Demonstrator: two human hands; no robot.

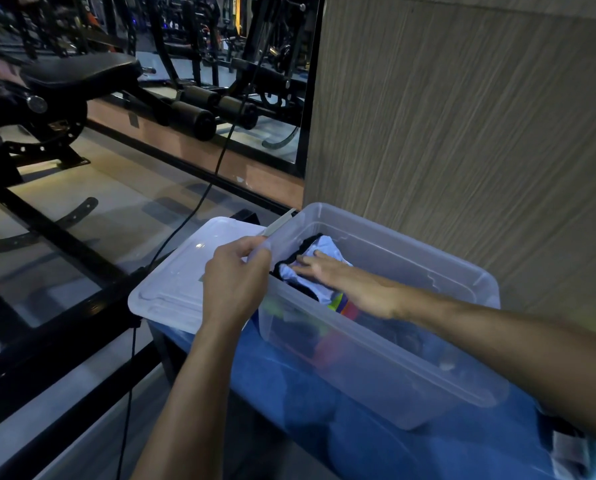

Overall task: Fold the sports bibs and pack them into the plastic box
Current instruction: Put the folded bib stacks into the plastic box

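Head cam looks down at a clear, rectangular plastic storage box [376,358] sitting on a blue-covered surface [324,427] next to a wood-grain wall panel [462,116].

The left hand [235,282] has its fingers curled over the box's left rim, thumb pinching the edge, so it's clamped on the box wall. Just left of that grip, the box's translucent white lid [182,271] lies flat beside the box, touching it.

The right hand [341,275] reaches inside the box from the right, fingers straight and spread, pressing flat on a folded white sports bib with black trim [324,251]. Not gripping it, just palm-down on top. That bib sits at the left end of the box, right by the left hand's grip. Under the right wrist there's a brighter bib with yellow, blue and red bits [341,306], and darker fabric shows through the near wall, too murky to make out.

Off to the left there's black gym equipment [64,91] and a dangling black cable [199,202].
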